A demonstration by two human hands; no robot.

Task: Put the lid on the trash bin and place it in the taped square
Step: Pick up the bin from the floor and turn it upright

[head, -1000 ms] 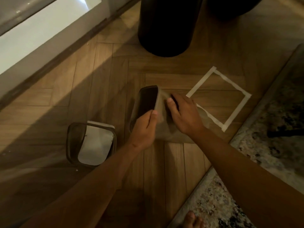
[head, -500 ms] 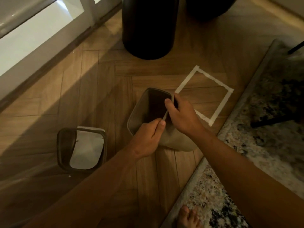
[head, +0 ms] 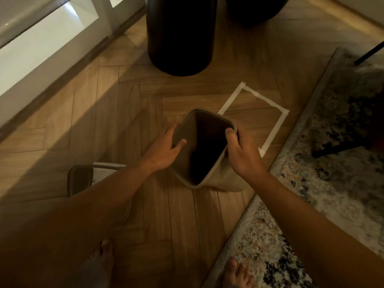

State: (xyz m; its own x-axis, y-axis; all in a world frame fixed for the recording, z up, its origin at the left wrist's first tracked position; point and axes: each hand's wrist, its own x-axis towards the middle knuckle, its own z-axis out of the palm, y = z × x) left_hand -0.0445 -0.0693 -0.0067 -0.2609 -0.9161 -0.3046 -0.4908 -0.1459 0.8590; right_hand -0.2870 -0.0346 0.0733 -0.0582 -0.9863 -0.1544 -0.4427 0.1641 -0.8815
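Observation:
A beige trash bin with a dark open mouth stands nearly upright on the wooden floor, its rim facing me. My left hand grips the left side of its rim, thumb inside. My right hand grips the right side of the rim. The lid, a brown frame with a pale flap, lies on the floor to the left, mostly hidden behind my left forearm. The taped square of white tape sits just behind and right of the bin, its near-left part covered by bin and hand.
A tall black cylinder stands behind the bin, with another dark object beside it. A patterned rug borders the floor on the right. A white ledge and wall run along the left. My bare feet are at the bottom.
The bin went from lying tipped on its side to nearly upright. My hands shifted from its near edge to opposite sides of the rim. The lid stayed in place.

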